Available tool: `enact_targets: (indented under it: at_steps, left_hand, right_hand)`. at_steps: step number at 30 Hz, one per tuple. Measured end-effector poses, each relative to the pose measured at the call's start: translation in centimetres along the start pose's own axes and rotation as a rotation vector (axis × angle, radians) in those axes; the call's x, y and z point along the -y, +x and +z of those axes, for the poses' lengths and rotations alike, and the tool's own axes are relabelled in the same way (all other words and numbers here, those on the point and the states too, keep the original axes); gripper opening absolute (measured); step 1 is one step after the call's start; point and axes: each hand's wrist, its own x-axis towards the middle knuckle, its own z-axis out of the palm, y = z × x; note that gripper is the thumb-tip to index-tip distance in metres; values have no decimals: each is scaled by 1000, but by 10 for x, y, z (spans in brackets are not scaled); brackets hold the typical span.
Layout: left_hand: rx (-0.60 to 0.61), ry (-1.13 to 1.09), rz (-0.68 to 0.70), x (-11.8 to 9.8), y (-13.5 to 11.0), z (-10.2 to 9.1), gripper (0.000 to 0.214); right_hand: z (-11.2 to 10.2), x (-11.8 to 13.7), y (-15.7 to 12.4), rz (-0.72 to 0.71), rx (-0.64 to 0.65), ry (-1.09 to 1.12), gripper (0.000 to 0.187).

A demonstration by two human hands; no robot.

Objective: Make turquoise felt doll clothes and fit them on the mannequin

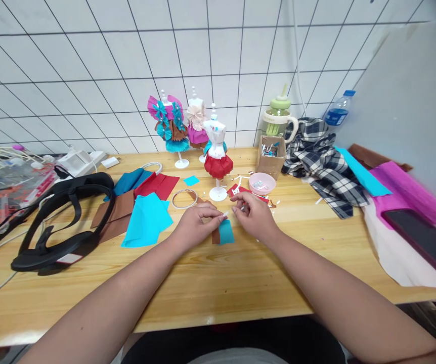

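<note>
My left hand [196,226] and my right hand [254,216] meet over the wooden table [218,283], fingers pinched on a thin white strip [226,214] held between them. Just under them lies a small folded piece of brown and teal paper [223,233]. A white mini mannequin in a red paper skirt [217,151] stands right behind my hands. Two more dressed mannequins, one pink and teal [170,124], one with a magenta skirt [197,121], stand further back by the tiled wall.
Teal, red and brown paper sheets [145,215] and a tape ring [184,198] lie at left, beside a black headset [64,222]. A pink dish [262,183], cardboard box [271,156], green jug [277,117], plaid cloth [322,156], water bottle [338,112] and magenta paper [407,189] sit right.
</note>
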Motion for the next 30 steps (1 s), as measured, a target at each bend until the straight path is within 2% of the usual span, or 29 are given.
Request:
enact_targets:
  at_steps: [2, 5, 11, 14, 20, 26, 30]
  left_hand:
    - [8, -78, -59, 2, 1, 0, 20]
    - [51, -175, -104, 3, 1, -1, 24]
    - [71, -169, -100, 2, -1, 1, 25]
    - [23, -74, -48, 0, -2, 3, 22]
    - [-87, 123, 91, -3, -3, 6, 17]
    - [-138, 83, 44, -2, -3, 4, 18]
    - [-137, 26, 33, -3, -3, 2, 19]
  right_hand:
    - [-5, 2, -1, -153, -55, -72, 14]
    - [-8, 7, -4, -308, -39, -172, 15]
    - [-3, 8, -7, -352, -4, -316, 22]
    - [-1, 9, -7, -300, -28, -242, 17]
    - [4, 15, -5, -79, -39, 16, 9]
    - [11, 18, -6, 107, -22, 235, 9]
    - [14, 17, -8, 140, 19, 359, 13]
